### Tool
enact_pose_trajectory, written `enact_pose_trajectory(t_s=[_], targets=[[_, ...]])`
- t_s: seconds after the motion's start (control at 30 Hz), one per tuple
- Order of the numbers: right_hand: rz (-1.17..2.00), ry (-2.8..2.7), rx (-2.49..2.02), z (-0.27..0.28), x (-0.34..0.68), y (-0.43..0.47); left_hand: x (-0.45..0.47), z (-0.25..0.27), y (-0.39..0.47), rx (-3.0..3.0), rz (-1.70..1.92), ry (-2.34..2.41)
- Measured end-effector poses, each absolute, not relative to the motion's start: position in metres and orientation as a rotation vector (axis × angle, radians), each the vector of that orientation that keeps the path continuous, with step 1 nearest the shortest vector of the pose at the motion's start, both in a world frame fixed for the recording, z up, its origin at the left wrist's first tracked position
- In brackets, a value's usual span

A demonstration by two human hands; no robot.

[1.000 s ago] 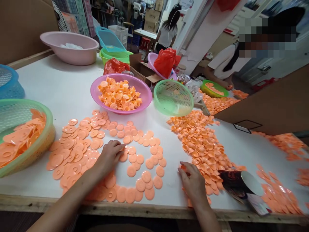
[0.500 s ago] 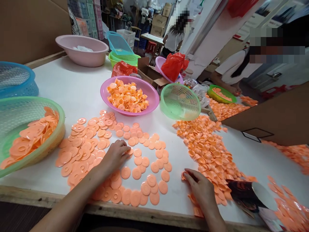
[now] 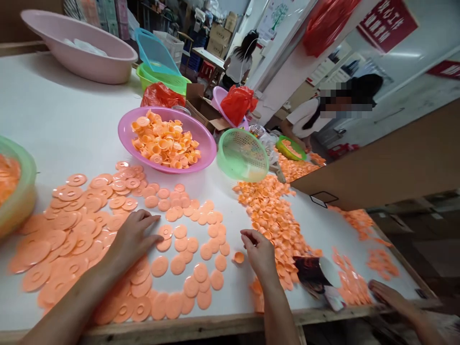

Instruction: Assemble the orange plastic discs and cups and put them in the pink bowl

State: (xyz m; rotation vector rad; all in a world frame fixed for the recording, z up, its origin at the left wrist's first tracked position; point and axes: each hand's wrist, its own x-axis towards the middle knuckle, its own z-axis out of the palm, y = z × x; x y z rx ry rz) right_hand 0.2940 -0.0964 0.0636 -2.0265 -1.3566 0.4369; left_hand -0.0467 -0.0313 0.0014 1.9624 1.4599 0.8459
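Note:
My left hand (image 3: 138, 235) reaches over a spread of flat orange plastic saucers (image 3: 84, 229). Its fingers are apart, and the thumb rests at the edge of a small saucer (image 3: 164, 245). On the white tabletop to the right, my right hand (image 3: 259, 251) hovers with loosely curled fingers and nothing visible in them. Just below its fingertips lies a single small orange cup (image 3: 238, 257). A long heap of similar orange cups (image 3: 278, 218) lies beyond and to the right of that hand. Smaller saucers (image 3: 179, 263) lie between my hands.
A pink basin (image 3: 124, 132) of orange cups stands behind the saucers, beside a green colander (image 3: 224, 160). Another green colander (image 3: 27, 201) is at left. A cardboard panel (image 3: 395, 163) stands at right. A co-worker's hand (image 3: 386, 293) rests near more orange pieces; another person (image 3: 305, 120) works behind.
My right hand has let go of the small cup and lifted slightly away from it. My left thumb and fingers have spread from the small saucer. The view has swung right, revealing a co-worker's hand.

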Motion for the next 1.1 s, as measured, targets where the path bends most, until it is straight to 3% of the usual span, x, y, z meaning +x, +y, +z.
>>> enact_pose_trajectory(t_s=[0.23,0.43,0.73,0.83,1.1], targets=[[0.469,-1.38,-2.199,0.057,0.313,-0.137,-0.05,-0.004,-0.03,2.002,0.88,1.385],[0.78,-1.216,-2.207,0.048,0.311,-0.146,-0.045,0.002,-0.033,1.987,0.887,1.413],[0.683,-1.365,-2.16,0.048,0.296,-0.15,-0.038,0.0,-0.034,2.008,0.804,1.502],[0.66,-1.304,-2.113,0.053,0.285,-0.139,-0.04,-0.002,-0.033,1.934,0.878,1.487],[1.025,-1.443,-1.715,0.06,0.163,-0.044,-0.045,0.002,-0.031,1.866,0.898,1.44]])
